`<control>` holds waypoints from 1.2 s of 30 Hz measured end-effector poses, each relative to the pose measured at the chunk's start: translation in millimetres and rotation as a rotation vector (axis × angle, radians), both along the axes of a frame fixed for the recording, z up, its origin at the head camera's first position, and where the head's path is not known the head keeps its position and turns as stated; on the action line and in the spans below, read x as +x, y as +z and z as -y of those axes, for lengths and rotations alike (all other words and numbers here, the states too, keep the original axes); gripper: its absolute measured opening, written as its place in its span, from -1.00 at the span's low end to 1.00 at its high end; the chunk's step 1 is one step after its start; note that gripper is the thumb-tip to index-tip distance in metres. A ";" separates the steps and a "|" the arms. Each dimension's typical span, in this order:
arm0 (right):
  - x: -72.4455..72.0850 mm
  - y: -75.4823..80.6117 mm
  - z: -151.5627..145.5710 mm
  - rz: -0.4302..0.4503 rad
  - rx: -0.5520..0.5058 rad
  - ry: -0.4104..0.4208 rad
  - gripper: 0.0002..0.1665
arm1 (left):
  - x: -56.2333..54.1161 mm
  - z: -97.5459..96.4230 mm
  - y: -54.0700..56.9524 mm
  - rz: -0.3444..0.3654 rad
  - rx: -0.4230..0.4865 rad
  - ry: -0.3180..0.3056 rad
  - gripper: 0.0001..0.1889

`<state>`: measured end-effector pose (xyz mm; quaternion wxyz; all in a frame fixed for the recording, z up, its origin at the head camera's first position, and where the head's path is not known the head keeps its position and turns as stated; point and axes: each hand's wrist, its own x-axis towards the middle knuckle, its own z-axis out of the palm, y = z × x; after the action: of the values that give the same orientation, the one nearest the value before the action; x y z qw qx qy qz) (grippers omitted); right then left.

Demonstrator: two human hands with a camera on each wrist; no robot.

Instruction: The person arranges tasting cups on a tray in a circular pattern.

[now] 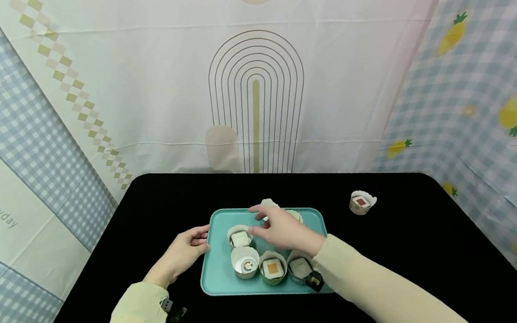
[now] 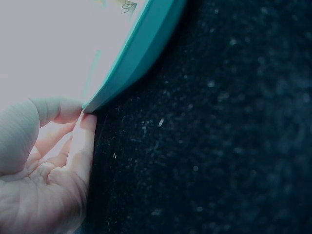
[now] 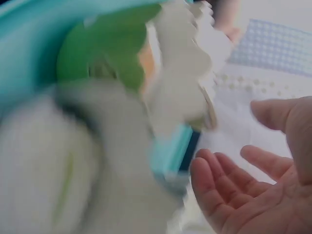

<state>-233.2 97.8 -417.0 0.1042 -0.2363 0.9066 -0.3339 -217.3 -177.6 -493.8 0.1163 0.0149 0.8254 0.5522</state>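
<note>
My left hand (image 1: 180, 254) is at the left edge of a turquoise tray (image 1: 218, 280); in the left wrist view its thumb and fingertips pinch the tray's rim (image 2: 139, 66). Over the middle of the tray reaches my right hand (image 1: 284, 229), its fingers spread and holding nothing in the right wrist view. Its thumb is close to a paper cup (image 1: 240, 237) with a white piece inside. Along the tray's front stand a cup (image 1: 245, 266) with a round roll, a cup (image 1: 273, 269) with an orange-topped square and a cup (image 1: 300, 268) with a greyish square. Behind the right hand are two partly hidden cups.
One more paper cup (image 1: 362, 202), holding a white square with a red top, stands on the black table (image 1: 399, 241) to the tray's right. A patterned white cloth (image 1: 160, 88) hangs behind the table, with checked cloths at both sides.
</note>
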 end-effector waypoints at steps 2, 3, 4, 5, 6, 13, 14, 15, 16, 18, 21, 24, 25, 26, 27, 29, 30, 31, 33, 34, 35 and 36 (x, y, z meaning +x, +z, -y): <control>-4.1 4.9 -13.1 -0.010 -0.051 -0.039 -0.34 | 0.0 0.2 -0.3 0.003 -0.001 -0.002 -0.45; -6.1 7.1 -20.6 -0.012 -0.072 -0.063 -0.33 | 0.0 0.2 -0.1 0.002 -0.002 -0.005 -0.45; -7.7 9.6 -28.7 -0.012 -0.092 -0.086 -0.32 | -0.1 0.3 -0.3 0.002 -0.003 -0.003 -0.45; -9.9 10.7 -37.2 -0.021 -0.108 -0.108 -0.31 | -0.2 0.3 -0.3 0.001 -0.005 -0.002 -0.45; -12.0 11.6 -45.9 -0.023 -0.123 -0.132 -0.30 | -0.4 0.2 -0.5 -0.001 -0.005 0.000 -0.45; -22.6 11.0 -108.0 -0.068 -0.157 -0.310 -0.14 | -0.7 -1.2 -1.0 0.000 -0.004 0.002 -0.45; -23.8 9.9 -116.1 -0.076 -0.163 -0.335 -0.12 | -0.7 -1.4 -1.1 0.001 -0.004 0.002 -0.45; -24.7 8.8 -124.0 -0.080 -0.172 -0.360 -0.11 | -0.8 -1.5 -1.3 0.000 -0.006 0.003 -0.45; -25.4 7.7 -131.2 -0.086 -0.178 -0.381 -0.11 | -0.9 -1.5 -1.4 0.001 -0.007 0.004 -0.45; -27.1 4.7 -144.9 -0.105 -0.179 -0.426 -0.08 | -0.8 -1.5 -1.0 0.000 -0.007 0.005 -0.45; -28.1 0.9 -162.4 -0.117 -0.184 -0.484 -0.04 | -0.8 -1.4 -0.2 0.000 -0.008 0.008 -0.44; -29.1 -2.4 -177.2 -0.097 -0.204 -0.541 0.01 | -0.5 -1.2 0.3 -0.003 -0.014 0.009 -0.44; -29.5 -3.5 -181.5 -0.092 -0.212 -0.558 0.02 | -0.4 -1.0 0.3 -0.004 -0.016 0.009 -0.44; -29.8 -4.8 -185.5 -0.089 -0.222 -0.574 0.03 | -0.3 -0.9 0.2 -0.006 -0.019 0.010 -0.44; -29.9 -6.2 -189.1 -0.091 -0.231 -0.586 0.03 | -0.3 -0.8 0.0 -0.008 -0.021 0.010 -0.44; -30.2 -9.9 -196.0 -0.113 -0.238 -0.607 0.02 | -0.5 -0.6 -0.5 -0.011 -0.022 0.011 -0.45; -30.4 -12.4 -199.1 -0.135 -0.239 -0.618 0.01 | -0.6 -0.5 -0.8 -0.012 -0.022 0.012 -0.45; -30.4 -14.8 -202.0 -0.156 -0.243 -0.630 -0.01 | -0.6 -0.5 -1.0 -0.012 -0.022 0.012 -0.45; -30.6 -20.2 -207.6 -0.200 -0.248 -0.653 -0.03 | -1.0 -0.5 -1.7 -0.012 -0.021 0.013 -0.45; -31.1 -23.0 -210.2 -0.217 -0.250 -0.665 -0.04 | -1.2 -0.5 -2.2 -0.012 -0.022 0.014 -0.45; -31.6 -25.6 -212.7 -0.233 -0.260 -0.671 -0.05 | -1.4 -0.5 -2.5 -0.012 -0.022 0.015 -0.45; -31.9 -27.4 -214.9 -0.232 -0.267 -0.680 -0.03 | -1.4 -0.3 -2.7 -0.012 -0.022 0.014 -0.45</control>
<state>-265.1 312.7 -444.4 -0.1476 0.0302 0.8875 -0.4355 -218.7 -177.3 -496.4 0.1078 0.0109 0.8322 0.5438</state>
